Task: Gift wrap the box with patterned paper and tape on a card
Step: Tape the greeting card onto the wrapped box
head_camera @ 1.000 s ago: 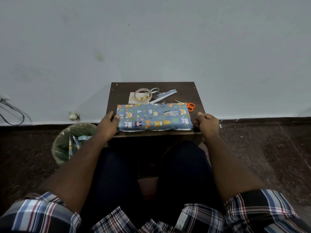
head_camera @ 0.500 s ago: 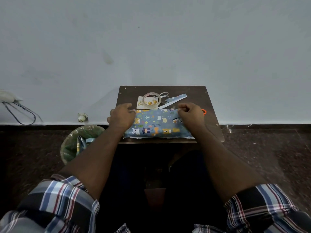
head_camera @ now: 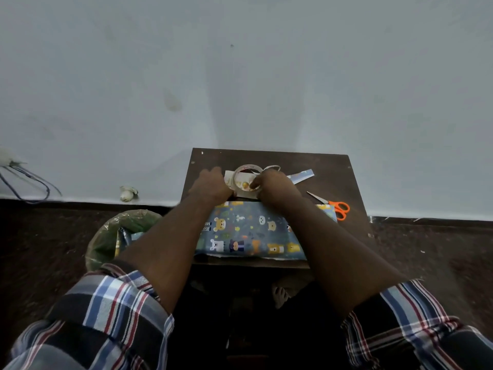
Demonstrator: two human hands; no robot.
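Above a flat box [head_camera: 248,233] in cartoon-animal paper on the dark table [head_camera: 330,172], the left hand [head_camera: 212,186] curls at a pale card's [head_camera: 246,193] edge and the right hand [head_camera: 274,186] pinches the clear tape ring [head_camera: 246,169]; whether the left actually grips is unclear.

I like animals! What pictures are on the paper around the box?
Little cartoon bears and other animals on blue wrapping paper, seen in the head view.

box [head_camera: 250,233]: near edge of desk [head_camera: 328,166]
tape roll [head_camera: 246,169], card [head_camera: 241,182]: far of box
scissors [head_camera: 337,206]: right
bin [head_camera: 112,236]: floor, left of desk
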